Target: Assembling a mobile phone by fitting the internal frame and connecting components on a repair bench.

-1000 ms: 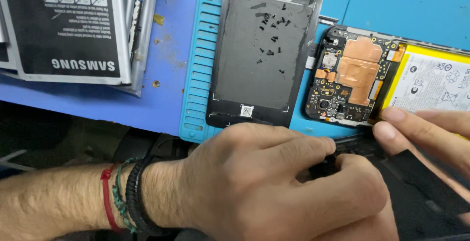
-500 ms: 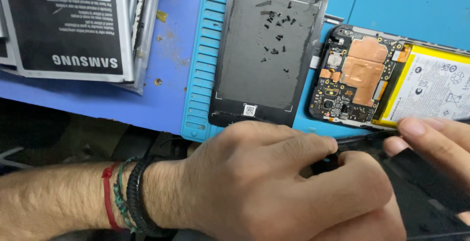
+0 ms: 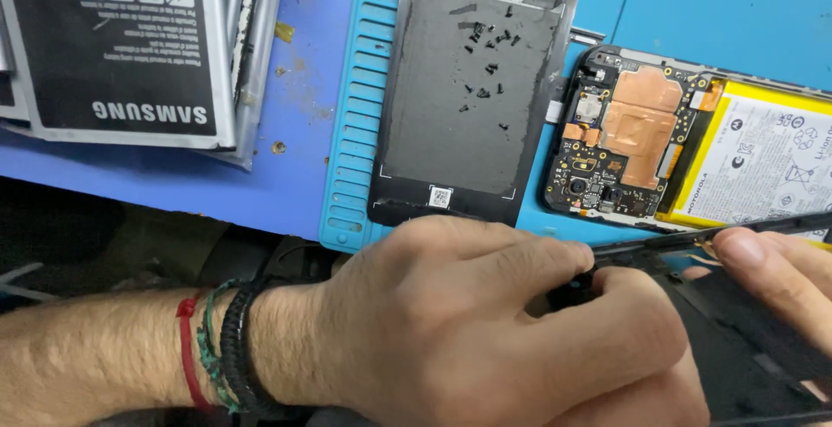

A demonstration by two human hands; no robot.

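Two hands meet at the lower right over a black phone frame [image 3: 745, 332]: the left hand [image 3: 485, 323], its wrist ringed with red, green and black bracelets [image 3: 217, 353], is curled tight with fingertips pinching the frame's near corner, while the right hand [image 3: 776, 267] grips its upper edge between thumb and fingers. Just beyond lies an opened phone [image 3: 685, 145] showing circuit board and yellow-edged battery, beside a grey back panel [image 3: 472, 97] scattered with tiny black screws [image 3: 487, 54] on a blue mat [image 3: 351, 132].

We count two hands [image 3: 485, 323], one opened black phone with copper shielding [image 3: 637, 136], one grey back panel [image 3: 472, 97], and one black-labelled flat battery [image 3: 121, 45].
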